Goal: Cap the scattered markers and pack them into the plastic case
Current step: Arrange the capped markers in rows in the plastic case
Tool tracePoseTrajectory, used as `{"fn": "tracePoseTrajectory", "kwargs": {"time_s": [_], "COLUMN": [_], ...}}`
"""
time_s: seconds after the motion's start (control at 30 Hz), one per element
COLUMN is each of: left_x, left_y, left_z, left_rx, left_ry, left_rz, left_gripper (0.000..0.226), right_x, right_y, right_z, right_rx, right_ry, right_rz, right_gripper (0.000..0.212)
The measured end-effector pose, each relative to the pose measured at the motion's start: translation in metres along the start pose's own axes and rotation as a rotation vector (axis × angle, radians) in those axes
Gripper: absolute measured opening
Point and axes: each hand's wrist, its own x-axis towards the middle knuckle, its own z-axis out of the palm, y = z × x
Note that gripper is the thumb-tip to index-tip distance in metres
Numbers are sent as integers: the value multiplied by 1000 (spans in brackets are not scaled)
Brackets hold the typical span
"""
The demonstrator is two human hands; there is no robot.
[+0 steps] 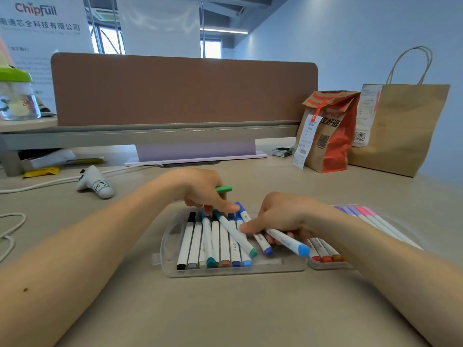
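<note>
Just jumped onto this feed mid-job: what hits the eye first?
Two hands work over the clear plastic case at centre: the left hand grips a green marker, the right hand pinches a light-blue marker. A tall brown paper bag stands at the far right.

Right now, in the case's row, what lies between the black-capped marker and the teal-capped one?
Head view: a grey-capped marker and a whitish-capped marker, the latter partly hidden by the teal-capped marker.
</note>
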Motion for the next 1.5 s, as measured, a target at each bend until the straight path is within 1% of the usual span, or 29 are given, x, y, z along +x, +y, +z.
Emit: {"fn": "tracePoseTrajectory", "kwargs": {"time_s": [0.07, 0.13, 0.3, 0.5, 0.57, 0.67, 0.83, 0.9, 1.03, 1.17, 1.23, 1.3, 1.33, 1.43, 1.5], "left_x": [1, 2, 3, 7, 7, 6, 6, 5, 4, 5, 7, 9, 10, 13, 14], "left_y": [0, 1, 0, 1, 2, 1, -2, -4, -7, -11, -11, -11, -11, -11, -11], "left_z": [0, -1, -2, 0, -1, -2, -4, -4, -6, -8, -6, -3, -3, -2, -1], "left_rx": [-26, -19, -1, -44, -86, -165, -297, -333, -390, -432, -410, -386, -385, -382, -370], "left_ry": [-27, -23, -8, 7, 11, 1, 15, 9, -19, 0, -11, -12, -13, -16, -22], "left_rz": [12, 32, 25, -18, -20, -21, 7, 25, 34, 30, 23, 15, 15, 15, 13], "left_gripper": [41, 38, 31, 24, 22, 22, 17, 14, 15, 14, 13, 13, 13, 16, 19], "right_x": [0, -2, -3, -2, -1, 2, 4, 5, 6, 18, 27, 31, 30, 22, 13], "right_y": [0, -1, -1, -2, -3, -3, -1, 2, 7, 9, 10, 10, 9, 11, 12], "right_z": [2, 1, -2, -5, -4, -2, 1, 2, -6, -16, -13, -9, -9, -18, -24], "right_rx": [-76, -81, -116, -28, -41, -111, -275, -306, -212, -126, -158, -187, -156, 49, 125], "right_ry": [29, 5, -45, -170, -185, -147, -8, 34, 91, 299, 355, 350, 326, 279, 221], "right_rz": [-7, -12, 16, 16, 8, -9, -79, -109, -169, -255, -287, -278, -260, -211, -165], "right_gripper": [46, 48, 44, 38, 38, 38, 45, 47, 44, 48, 48, 43, 42, 42, 42]}}
